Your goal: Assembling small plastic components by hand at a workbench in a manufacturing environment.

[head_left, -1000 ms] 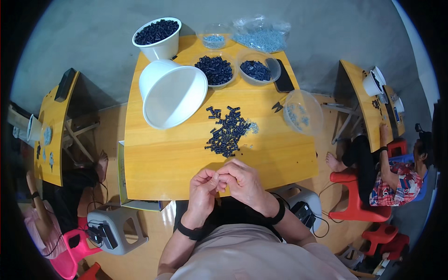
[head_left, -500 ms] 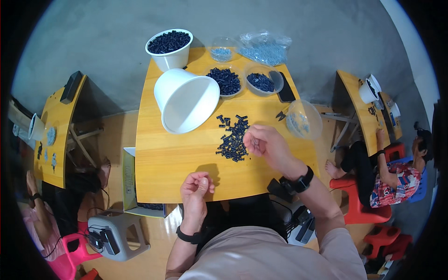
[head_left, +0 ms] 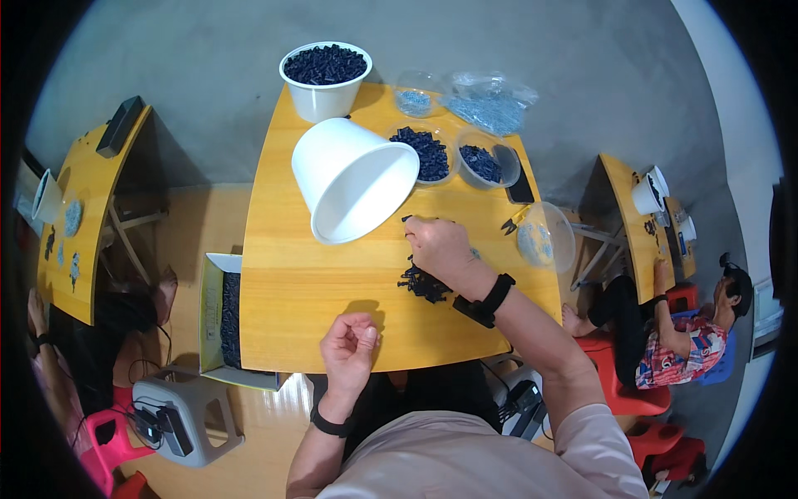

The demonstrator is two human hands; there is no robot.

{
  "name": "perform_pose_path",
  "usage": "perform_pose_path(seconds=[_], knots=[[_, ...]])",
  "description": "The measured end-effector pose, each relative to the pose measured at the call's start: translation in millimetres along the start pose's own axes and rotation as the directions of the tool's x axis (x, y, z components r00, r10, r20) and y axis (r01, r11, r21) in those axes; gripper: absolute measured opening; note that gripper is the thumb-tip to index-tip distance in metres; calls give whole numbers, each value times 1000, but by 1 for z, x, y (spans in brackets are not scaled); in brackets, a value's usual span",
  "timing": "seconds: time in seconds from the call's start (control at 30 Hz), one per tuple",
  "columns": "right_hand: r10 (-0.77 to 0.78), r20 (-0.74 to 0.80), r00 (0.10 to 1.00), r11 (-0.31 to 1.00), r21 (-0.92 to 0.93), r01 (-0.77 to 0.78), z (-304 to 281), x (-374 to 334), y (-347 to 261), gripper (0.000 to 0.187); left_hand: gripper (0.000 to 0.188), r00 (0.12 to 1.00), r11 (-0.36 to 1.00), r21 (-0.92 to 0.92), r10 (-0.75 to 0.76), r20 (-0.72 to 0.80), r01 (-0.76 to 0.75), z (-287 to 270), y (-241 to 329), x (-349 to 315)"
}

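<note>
The right hand [head_left: 439, 249] reaches over the loose pile of small black plastic tube pieces [head_left: 426, 288] in the middle of the frame, on the yellow wooden table [head_left: 307, 283]. Its fingers bend down and hide part of the pile. I can't tell if they pinch anything, though 1 black piece [head_left: 406, 219] shows right by the fingertips. The left hand [head_left: 349, 345] is held up near the table's front edge, low in the frame, with its fingers curled and the thumb close to them. I can't tell if something small is tucked inside. The 2 hands are well apart.

The step looks like picking small bits from the pile. My guess is that it calls for a light pinch on just 1 piece, since they lie all mixed up.

Up and left of the right hand, a big white plastic tub [head_left: 366, 195] lies tipped on its side, so it could get in the way. To the right sit yellow-handled cutters [head_left: 514, 221] and a clear round plastic bowl [head_left: 562, 233] with little silvery bits. At the top are a white tub full of black pieces [head_left: 322, 106] and a clear bag of silvery bits [head_left: 490, 110].
</note>
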State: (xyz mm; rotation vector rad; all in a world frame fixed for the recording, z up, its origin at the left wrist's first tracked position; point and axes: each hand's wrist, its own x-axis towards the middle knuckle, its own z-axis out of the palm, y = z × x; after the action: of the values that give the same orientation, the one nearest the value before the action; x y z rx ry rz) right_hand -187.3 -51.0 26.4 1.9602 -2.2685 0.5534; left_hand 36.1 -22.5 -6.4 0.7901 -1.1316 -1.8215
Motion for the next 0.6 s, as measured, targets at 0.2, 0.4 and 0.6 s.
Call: perform_pose_path(seconds=[0.2, 0.4, 0.6], knots=[[16, -10, 1000, 1000, -25, -16, 14, 0, 7, 5, 10, 999, 999, 46, 22, 39, -23, -2, -4, -4], [-59, -135, 989, 965, 244, 91, -23, -12, -23, 3, 12, 997, 999, 35, -29, 69, 26, -6, -1, -2], [5, 330, 944, 460, 838, -295, -88, -82, -91, 13, 21, 968, 985, -141, -60, 242, 96, -6, 51, -31]])
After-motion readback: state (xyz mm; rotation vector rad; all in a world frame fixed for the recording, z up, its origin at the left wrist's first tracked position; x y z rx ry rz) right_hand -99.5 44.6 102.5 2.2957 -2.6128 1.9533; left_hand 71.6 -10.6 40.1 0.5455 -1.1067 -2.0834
